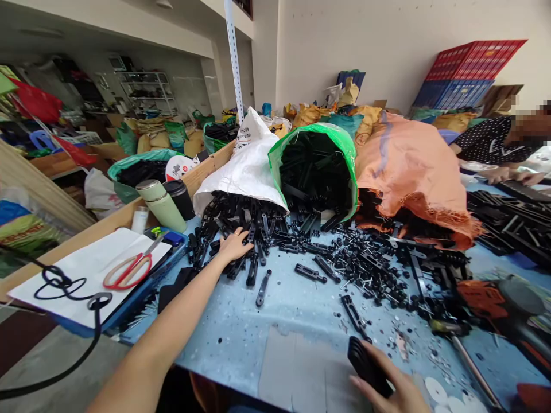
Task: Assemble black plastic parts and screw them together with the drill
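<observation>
My left hand (233, 245) reaches into a heap of black plastic parts (262, 229) in front of the white sack (247, 166). Its fingers are a little apart over the parts, with nothing clearly held. Near the table's front edge, my right hand (398, 384) grips a ridged black plastic part (368, 364) between thumb and fingers. A grey sheet (297, 367) lies to the left of that hand. Single black plastic links lie between the hands, one (263, 288) near the left hand and another (353, 314) just beyond the right.
A green sack (316, 129) and an orange sack (417, 166) spill black parts. Screws (365, 258) lie in a central pile. A power tool (503, 304) rests at right; scissors (129, 271), paper and a flask (161, 203) are at left. A co-worker (486, 140) sits far right.
</observation>
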The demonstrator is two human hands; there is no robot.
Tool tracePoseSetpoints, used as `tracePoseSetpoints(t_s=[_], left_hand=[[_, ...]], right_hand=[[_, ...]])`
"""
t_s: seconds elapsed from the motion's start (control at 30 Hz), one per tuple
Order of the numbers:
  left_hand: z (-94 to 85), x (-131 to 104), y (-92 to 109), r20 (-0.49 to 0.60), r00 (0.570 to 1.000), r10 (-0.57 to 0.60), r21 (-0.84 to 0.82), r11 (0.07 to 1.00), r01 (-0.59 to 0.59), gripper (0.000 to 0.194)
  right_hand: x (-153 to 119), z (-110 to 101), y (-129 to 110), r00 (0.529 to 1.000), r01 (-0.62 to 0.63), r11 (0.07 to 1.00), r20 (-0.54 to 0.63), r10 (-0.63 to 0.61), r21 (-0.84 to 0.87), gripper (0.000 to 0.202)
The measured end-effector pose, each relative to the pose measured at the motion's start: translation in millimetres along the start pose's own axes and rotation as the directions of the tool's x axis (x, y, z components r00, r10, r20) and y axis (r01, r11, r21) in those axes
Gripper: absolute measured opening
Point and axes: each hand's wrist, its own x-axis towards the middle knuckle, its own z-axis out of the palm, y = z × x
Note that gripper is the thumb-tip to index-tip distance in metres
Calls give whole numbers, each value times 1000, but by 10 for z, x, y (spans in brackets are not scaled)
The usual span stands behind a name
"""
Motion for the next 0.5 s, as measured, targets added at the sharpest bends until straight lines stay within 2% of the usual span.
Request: tracePoseSetpoints(t_s=[0.1,0.2,0.27,0.37,0.43,0.5], left_hand=[[48,-376,67,44,999,28,-2,1000,-28,54],[42,-501,240,6,1000,-22,-9,1000,22,55],[21,-427,451,-72,993,-93,-21,996,92,56],[-17,-180,836,-157,966,-204,-63,979,196,63],[-44,-17,1045,-149,954,-260,-100,964,247,63],[-77,80,1156,-118,948,-296,-134,951,280,54]], right_hand=[[-63,52,-53,997,48,996,64,-43,-74,56],[-97,73,-10,996,78,974,54,-68,-215,54],[-69,109,-9,996,87,947,26,-82,-309,51],[20,200,-110,990,111,907,-35,-137,-407,51],[57,258,-211,978,150,897,-68,-196,-417,54],[48,289,-284,968,180,904,-94,-233,-387,52]])
